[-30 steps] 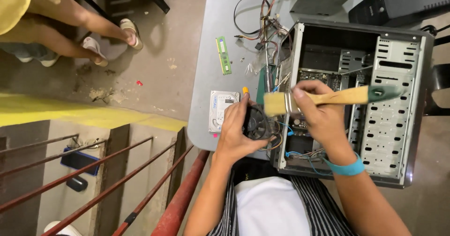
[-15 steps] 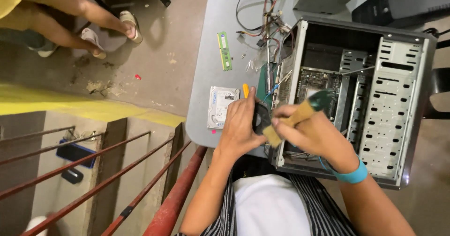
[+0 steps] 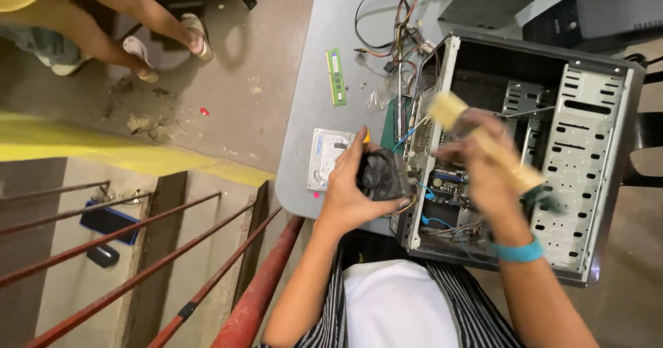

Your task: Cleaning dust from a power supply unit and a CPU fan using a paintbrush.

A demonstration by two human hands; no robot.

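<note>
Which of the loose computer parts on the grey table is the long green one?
The memory stick, a narrow green strip lying alone near the table's left edge. The hard drive below it is a silvery rectangle by the left hand.

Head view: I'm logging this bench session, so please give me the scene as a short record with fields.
Left hand: left hand wraps a black cooler fan at the case's edge
Right hand: right hand grips a wooden-handled paintbrush, motion-blurred, bristles up over the case
Wrist: teal band
Case: open computer case lying on a grey table, board and cables exposed
Table items: green memory stick, hard drive, loose cables
Nearby: another person's sandalled feet on the floor
</note>
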